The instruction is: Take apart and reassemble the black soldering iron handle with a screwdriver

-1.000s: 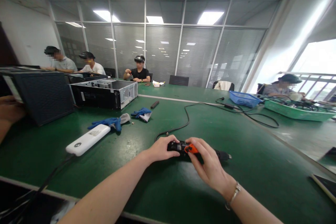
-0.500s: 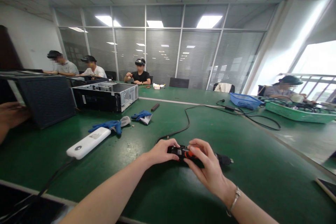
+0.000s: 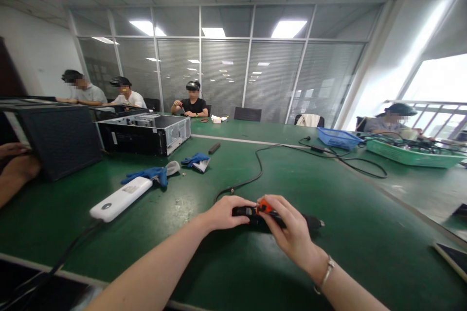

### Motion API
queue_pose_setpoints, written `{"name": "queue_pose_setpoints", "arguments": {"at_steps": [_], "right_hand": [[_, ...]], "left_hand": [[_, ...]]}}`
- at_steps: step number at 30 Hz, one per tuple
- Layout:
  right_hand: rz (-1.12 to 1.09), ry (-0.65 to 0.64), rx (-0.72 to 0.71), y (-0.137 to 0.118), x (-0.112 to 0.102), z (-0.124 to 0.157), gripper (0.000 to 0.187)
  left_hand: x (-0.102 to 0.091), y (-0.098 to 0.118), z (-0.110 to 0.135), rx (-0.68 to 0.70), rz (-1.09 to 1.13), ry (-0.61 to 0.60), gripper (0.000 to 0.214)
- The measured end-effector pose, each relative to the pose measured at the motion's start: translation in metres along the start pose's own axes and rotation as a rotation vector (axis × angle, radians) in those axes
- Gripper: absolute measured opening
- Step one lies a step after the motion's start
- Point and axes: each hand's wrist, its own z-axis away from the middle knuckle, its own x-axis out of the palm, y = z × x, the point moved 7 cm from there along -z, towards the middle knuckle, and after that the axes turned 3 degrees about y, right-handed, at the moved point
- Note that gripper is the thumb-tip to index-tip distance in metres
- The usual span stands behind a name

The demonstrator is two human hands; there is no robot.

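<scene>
A black power tool with an orange part (image 3: 265,207) lies across the green table (image 3: 226,262) in front of me, its metal tip (image 3: 316,224) pointing right. My left hand (image 3: 226,213) is closed around the tool's left end. My right hand (image 3: 288,228) grips its middle, thumb and fingers pinching the orange part. A black cable (image 3: 255,172) runs from the tool's left end toward the far right of the table.
A white power bank (image 3: 121,198) and blue gloves (image 3: 151,174) lie to the left. Open computer cases (image 3: 146,131) stand behind them. Another person's hand (image 3: 16,167) rests at the left edge. A blue basket (image 3: 337,137), a green tray (image 3: 408,154) and seated people are farther off.
My hands stay on the tool. The right fingers have shifted on the orange part, which now shows on top. The view has moved slightly.
</scene>
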Motion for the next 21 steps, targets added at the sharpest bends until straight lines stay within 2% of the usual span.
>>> {"name": "queue_pose_setpoints", "arguments": {"at_steps": [3, 6, 9, 12, 18, 21], "right_hand": [[-0.032, -0.05, -0.005, -0.0015, 0.0054, -0.0003, 0.068], [0.01, -0.005, -0.016, -0.0023, 0.0042, -0.0002, 0.07], [0.005, 0.024, -0.007, -0.0019, 0.0029, 0.0005, 0.067], [-0.038, -0.007, 0.01, -0.0015, 0.0054, 0.0013, 0.067], [0.054, 0.053, -0.035, -0.0035, 0.0019, 0.0024, 0.067], [-0.015, 0.016, -0.026, -0.0053, 0.0026, 0.0013, 0.068]], "left_hand": [[0.0012, 0.0031, -0.0026, -0.01, -0.074, 0.058, 0.04], [0.0028, 0.0067, -0.0056, -0.024, -0.113, 0.089, 0.034], [0.0051, 0.0074, -0.0076, -0.034, -0.116, 0.069, 0.033], [0.0054, 0.0044, -0.0086, -0.054, -0.106, 0.063, 0.034], [0.0053, 0.0029, -0.0091, -0.057, -0.101, 0.065, 0.033], [0.0061, 0.0038, -0.0081, -0.064, -0.097, 0.044, 0.035]]}}
